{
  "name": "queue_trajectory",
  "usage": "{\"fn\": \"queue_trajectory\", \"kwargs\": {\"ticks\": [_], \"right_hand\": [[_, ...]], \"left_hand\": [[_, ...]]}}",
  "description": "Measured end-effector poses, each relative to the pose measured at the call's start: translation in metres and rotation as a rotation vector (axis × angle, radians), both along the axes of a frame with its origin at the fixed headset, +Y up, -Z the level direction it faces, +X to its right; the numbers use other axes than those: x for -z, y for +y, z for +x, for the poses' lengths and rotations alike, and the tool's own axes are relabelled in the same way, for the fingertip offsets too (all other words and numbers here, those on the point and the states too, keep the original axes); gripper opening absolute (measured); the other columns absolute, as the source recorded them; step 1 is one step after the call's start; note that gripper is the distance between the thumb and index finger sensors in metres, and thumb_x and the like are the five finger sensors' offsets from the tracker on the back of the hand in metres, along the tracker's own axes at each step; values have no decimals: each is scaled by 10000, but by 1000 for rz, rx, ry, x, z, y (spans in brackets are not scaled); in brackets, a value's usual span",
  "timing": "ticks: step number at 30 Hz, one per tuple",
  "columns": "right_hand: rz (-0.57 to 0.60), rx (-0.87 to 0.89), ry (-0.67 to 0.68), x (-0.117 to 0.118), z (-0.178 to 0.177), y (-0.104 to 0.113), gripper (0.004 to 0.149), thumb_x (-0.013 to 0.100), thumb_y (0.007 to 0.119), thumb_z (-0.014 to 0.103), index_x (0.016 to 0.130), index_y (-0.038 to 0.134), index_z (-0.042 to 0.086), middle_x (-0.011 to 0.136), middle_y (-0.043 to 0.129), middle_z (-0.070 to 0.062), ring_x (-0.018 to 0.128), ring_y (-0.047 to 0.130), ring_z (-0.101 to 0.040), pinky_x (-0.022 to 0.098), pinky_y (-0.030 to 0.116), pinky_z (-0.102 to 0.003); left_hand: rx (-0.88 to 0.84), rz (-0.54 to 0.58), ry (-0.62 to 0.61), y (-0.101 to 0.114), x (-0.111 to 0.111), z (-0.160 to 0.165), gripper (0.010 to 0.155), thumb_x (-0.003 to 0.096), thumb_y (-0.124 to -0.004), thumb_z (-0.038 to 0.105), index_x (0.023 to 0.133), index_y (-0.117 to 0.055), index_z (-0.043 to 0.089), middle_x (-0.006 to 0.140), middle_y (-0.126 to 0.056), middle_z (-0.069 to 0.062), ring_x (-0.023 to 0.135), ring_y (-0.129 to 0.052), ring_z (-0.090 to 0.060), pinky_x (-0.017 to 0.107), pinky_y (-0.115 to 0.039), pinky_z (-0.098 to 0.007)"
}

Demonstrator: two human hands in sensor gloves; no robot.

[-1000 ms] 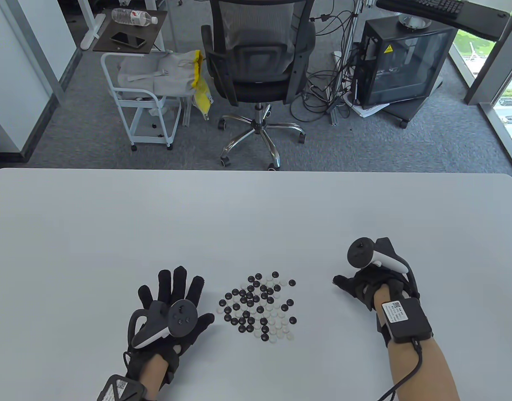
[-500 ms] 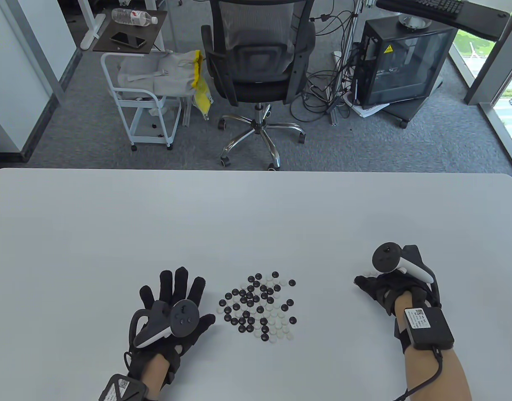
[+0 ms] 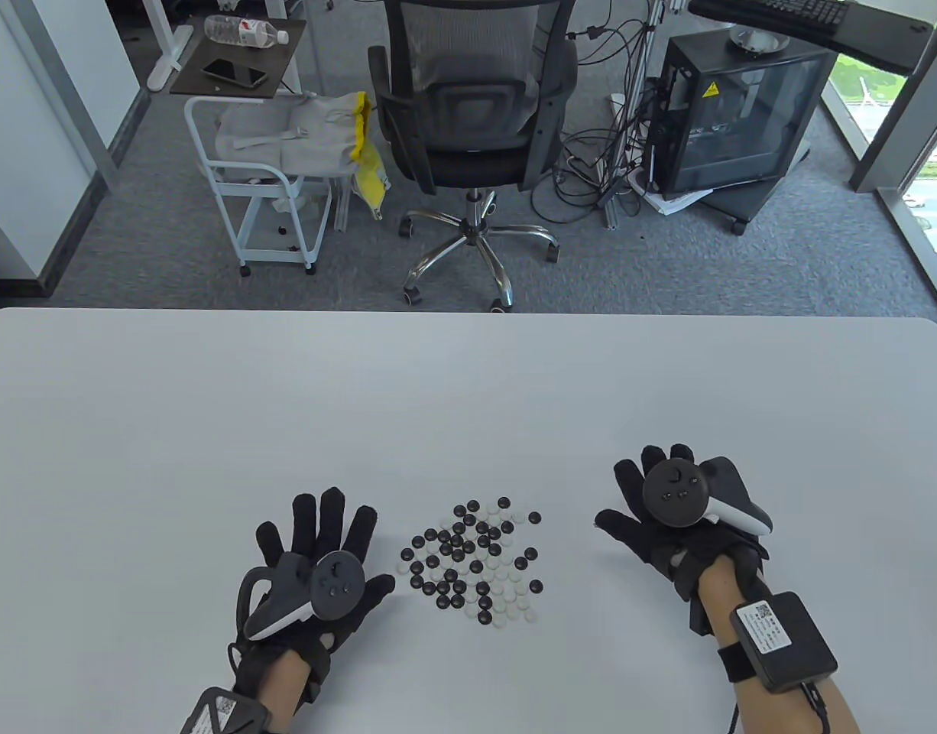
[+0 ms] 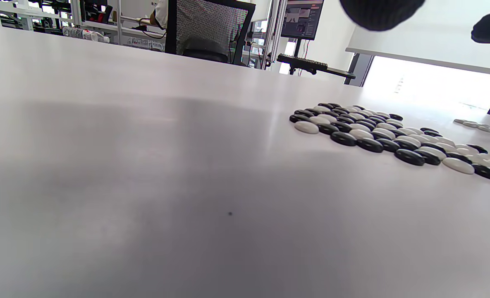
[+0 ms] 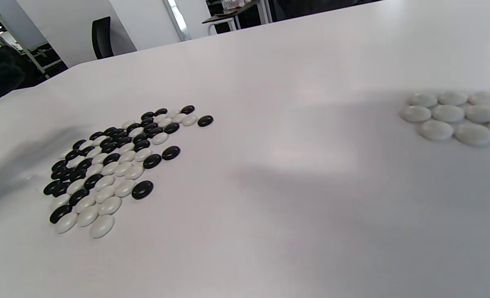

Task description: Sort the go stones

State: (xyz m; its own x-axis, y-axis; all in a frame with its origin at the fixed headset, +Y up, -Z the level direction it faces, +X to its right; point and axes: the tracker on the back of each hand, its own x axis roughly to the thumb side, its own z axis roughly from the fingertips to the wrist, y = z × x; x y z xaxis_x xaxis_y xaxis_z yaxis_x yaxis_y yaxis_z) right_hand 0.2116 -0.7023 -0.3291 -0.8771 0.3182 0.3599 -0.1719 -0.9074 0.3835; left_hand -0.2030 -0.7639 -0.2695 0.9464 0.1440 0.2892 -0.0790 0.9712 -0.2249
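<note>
Black-gloved, our left hand (image 3: 316,569) lies flat on the white table (image 3: 468,397), fingers spread and straight, holding nothing, just left of the mixed stones. Our right hand (image 3: 671,520) sits well to the right of them, fingers relaxed and apart, and as far as we can see it is empty too. Between the two hands, near our edge of the table, lies the mixed cluster of black and white stones (image 3: 472,562), a single flat layer with the colours scattered through one another. In the right wrist view a small group of white stones (image 5: 455,116) rests by itself to the right, well apart from the cluster; in the table view our right hand covers that spot. We judge the sorting to be at an early stage: a few whites are set aside, most stones are unsorted, and no separate black pile shows. The next move likely calls for reaching back into the cluster and pinching one white stone at its near-right edge without nudging its neighbours.
</note>
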Motion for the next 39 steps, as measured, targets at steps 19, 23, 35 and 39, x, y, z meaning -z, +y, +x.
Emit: {"fn": "queue_trajectory", "kwargs": {"ticks": [19,23,35,39], "right_hand": [[305,113,36,-45,17,-34,865,626,500,522,1151,137,-62,1088,26,-466,883,-78,-659,518,34,-860],[307,28,37,-49,26,-44,867,625,493,525,1148,127,-62,1084,19,-468,881,-79,-662,514,35,-863],[280,-15,51,-48,17,-58,869,624,490,526,1147,117,-59,1076,-1,-471,880,-80,-676,512,36,-873],[279,15,45,-48,18,-56,870,624,490,527,1146,114,-58,1075,-5,-472,879,-82,-677,512,34,-873]], "left_hand": [[-35,66,-12,11,-11,3,852,586,-512,623,1192,-89,199,1149,154,-240,960,185,-532,498,27,-827],[-31,58,-8,8,-10,3,852,586,-512,623,1192,-89,199,1149,154,-238,960,186,-531,499,27,-826],[-38,18,31,1,-3,-6,852,586,-512,622,1194,-90,199,1150,155,-236,962,186,-530,500,29,-828],[-34,56,31,15,0,-9,847,586,-515,620,1196,-98,206,1149,158,-234,962,190,-526,502,32,-827]]}}
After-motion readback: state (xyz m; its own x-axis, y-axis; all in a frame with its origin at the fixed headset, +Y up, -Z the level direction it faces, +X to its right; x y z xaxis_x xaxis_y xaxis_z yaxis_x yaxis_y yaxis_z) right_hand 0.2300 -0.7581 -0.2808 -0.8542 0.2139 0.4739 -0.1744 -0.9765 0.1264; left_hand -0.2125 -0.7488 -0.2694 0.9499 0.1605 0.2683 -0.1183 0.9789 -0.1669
